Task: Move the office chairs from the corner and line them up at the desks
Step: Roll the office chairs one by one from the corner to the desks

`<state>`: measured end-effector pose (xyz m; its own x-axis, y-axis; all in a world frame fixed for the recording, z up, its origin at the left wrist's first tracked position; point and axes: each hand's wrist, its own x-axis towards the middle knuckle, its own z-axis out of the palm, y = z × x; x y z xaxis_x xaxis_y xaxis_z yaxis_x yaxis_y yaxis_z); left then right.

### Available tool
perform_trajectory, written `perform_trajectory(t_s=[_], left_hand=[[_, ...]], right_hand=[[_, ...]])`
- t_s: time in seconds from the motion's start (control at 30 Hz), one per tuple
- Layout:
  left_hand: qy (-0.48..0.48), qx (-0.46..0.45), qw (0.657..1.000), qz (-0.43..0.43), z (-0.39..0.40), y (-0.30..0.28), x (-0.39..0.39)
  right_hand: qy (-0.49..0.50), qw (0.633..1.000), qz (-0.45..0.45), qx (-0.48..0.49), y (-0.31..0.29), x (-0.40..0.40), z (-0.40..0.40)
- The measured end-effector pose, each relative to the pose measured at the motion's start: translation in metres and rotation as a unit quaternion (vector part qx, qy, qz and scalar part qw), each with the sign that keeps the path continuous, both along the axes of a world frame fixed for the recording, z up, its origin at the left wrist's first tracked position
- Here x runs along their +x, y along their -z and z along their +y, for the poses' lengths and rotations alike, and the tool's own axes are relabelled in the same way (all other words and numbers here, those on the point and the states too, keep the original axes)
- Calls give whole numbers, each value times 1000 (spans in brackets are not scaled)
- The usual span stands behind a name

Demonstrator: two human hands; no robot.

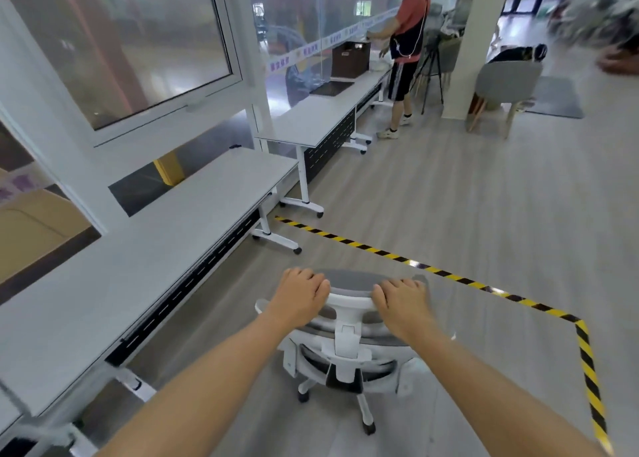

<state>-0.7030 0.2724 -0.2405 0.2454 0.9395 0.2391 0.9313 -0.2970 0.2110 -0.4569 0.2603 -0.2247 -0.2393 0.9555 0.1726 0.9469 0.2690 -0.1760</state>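
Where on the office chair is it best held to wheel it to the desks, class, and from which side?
Grip the headrest atop the office chair, from behind: it is a wide curved bar at arm height. Both hands, left and right, curl over its ends.

— Where are the hands?
— The left hand [300, 295] and right hand [401, 301] both grip the headrest [349, 282] of a white office chair [345, 349], fingers curled over its top.
— And around it?
— A long white surface [138, 249] runs along the windows to the left; striped floor tape [432, 270] crosses ahead. Another person [404, 52] stands at a far surface.
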Motion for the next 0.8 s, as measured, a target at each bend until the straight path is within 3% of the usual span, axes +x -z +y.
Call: perform_trajectory(t_s=[0.13,0.37,0.53,0.8], left_hand=[[-8,16,1000,2,72,-2,-22],[10,-49,998,42,199,-15,-59],[8,-38,999,25,274,-15,-84],[69,-4,997,19,371,-17,-132]], right_hand=[[9,1000,10,-1,3,-23,70],[37,999,-7,1,8,-63,188],[75,997,14,-31,9,-99,258],[78,995,-34,-52,13,-146,338]])
